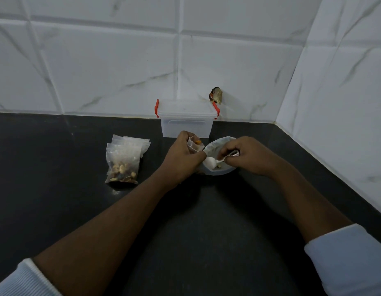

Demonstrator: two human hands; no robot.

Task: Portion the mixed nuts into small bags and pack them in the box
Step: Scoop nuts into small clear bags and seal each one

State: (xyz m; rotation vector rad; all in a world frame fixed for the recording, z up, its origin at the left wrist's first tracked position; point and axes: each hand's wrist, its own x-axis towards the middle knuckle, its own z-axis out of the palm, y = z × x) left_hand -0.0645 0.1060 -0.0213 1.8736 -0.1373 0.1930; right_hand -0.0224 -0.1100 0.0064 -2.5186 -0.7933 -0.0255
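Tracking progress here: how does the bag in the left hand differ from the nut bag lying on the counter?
The counter bag lies flat, untouched, with a heap of nuts; the held bag is gripped by the left hand beside the bowl, showing only one orange piece. Both are small clear plastic bags.

A kitchen corner, most likely in a home. A dark, polished stone worktop (57, 210) runs into two walls that meet at the right, both faced with large white marble-veined tiles (100, 60) right down to its edge. Homely food things are about: a clear plastic box (186, 124) with red clips (157, 107), small zip bags (123, 150) of mixed nuts (122, 173), a bowl (222, 140) and a white plastic spoon (209, 162). A chipped hole (216, 95) mars one tile behind the box.
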